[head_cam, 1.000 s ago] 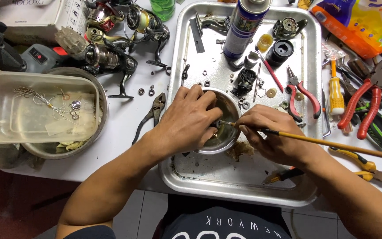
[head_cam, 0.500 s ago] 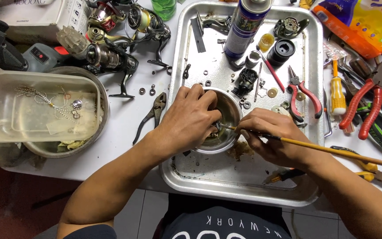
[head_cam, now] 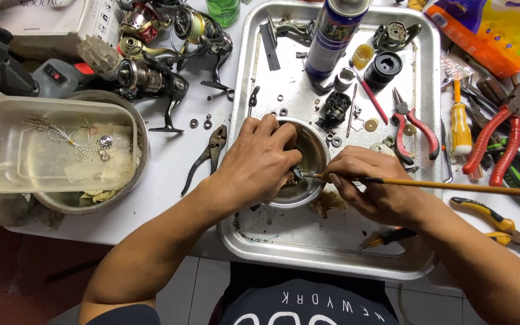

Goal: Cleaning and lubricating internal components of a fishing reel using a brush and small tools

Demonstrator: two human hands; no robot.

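My left hand [head_cam: 260,159] is closed over a small metal part that it holds above a little steel bowl [head_cam: 311,153]; the part is mostly hidden under the fingers. My right hand [head_cam: 371,189] grips a long thin wooden-handled brush [head_cam: 452,186], whose tip touches the part at the bowl's right rim. The bowl stands in a large metal tray [head_cam: 332,250] scattered with small reel parts, washers and screws.
A spray can [head_cam: 332,36], black reel parts [head_cam: 335,109] and red-handled pliers [head_cam: 416,123] lie in the tray. Fishing reels [head_cam: 170,54] sit at upper left, a plastic tub [head_cam: 49,144] in a metal bowl at left, dark pliers [head_cam: 207,153] beside the tray, more pliers and screwdrivers at right.
The brush tip has shifted slightly across the part, and my right hand has moved a little with it. My left hand stays over the bowl.
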